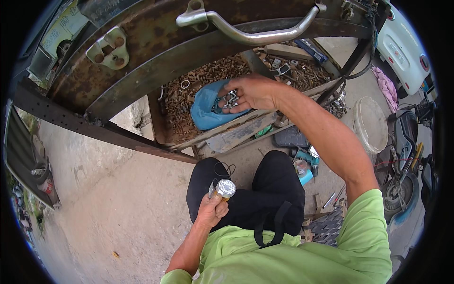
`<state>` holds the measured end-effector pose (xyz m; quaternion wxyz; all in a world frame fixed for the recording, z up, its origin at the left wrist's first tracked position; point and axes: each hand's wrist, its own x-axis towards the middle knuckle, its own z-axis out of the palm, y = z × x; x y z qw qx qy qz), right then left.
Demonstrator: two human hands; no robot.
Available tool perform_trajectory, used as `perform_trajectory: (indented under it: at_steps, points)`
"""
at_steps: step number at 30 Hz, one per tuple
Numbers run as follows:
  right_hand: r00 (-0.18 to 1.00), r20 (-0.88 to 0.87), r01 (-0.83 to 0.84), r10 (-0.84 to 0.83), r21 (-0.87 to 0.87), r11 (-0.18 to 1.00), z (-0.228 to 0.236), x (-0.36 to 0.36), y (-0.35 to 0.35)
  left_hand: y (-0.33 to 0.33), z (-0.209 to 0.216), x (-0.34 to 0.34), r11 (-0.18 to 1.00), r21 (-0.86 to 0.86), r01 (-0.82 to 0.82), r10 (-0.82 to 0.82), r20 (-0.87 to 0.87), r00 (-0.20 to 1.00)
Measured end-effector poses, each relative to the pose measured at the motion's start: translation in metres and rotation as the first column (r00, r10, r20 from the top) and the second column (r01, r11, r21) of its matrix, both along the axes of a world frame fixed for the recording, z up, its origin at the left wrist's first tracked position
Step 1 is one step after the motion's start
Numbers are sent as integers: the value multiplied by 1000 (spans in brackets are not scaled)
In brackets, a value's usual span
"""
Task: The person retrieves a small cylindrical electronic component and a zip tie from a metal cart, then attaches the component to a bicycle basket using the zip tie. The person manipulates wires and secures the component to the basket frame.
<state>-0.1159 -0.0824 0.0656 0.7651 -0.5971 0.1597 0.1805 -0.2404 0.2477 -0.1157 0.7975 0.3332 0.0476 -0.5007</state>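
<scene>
A: Where is the right hand (253, 91) seen?

B: It is stretched out over the rusty tray (163, 125) of old nuts and bolts. Its grip is curled together around a small cluster of metal fasteners (230, 100), held just above the blue plastic bag (207, 110) that lies inside the tray.

A: And the left hand (211, 209)?

B: It is kept low, well below the tray, in front of the black-trousered knees. Its grip is clamped on a short tool with a round silvery head (224, 188); what kind of tool cannot be told.

A: What is noted around the tray?

B: A rusty steel frame (142, 42) is seen arching above the tray, with a curved bright metal handle (250, 34) fixed to it. Below the tray, on the concrete floor, a teal power tool (308, 160) is lying beside the knee. To the right of the tray a pale round bucket lid (371, 124) is seen, and a parked motorbike (406, 156) beyond that.
</scene>
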Motion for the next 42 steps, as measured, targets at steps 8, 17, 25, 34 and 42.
perform_trajectory:
  at_steps: [8,17,25,34,42]
  points:
    - [1000,-8,9,-9,28,1000,-1,0,1,1,1,0,1000,12,11,-11,-5,1000]
    - [993,85,-84,87,-37,996,-1,-5,-1,2,-3,0,999,39,20,-20,5,1000]
    - [991,93,-93,100,-71,993,-2,-6,0,2,-5,1,996,79,31,-34,30,999]
    - [995,73,-53,60,-95,994,-6,-4,2,3,-8,1,998,52,18,-18,-6,1000]
    - [999,43,-17,24,-159,987,0,-5,8,5,-15,0,998,60,34,-33,-28,999]
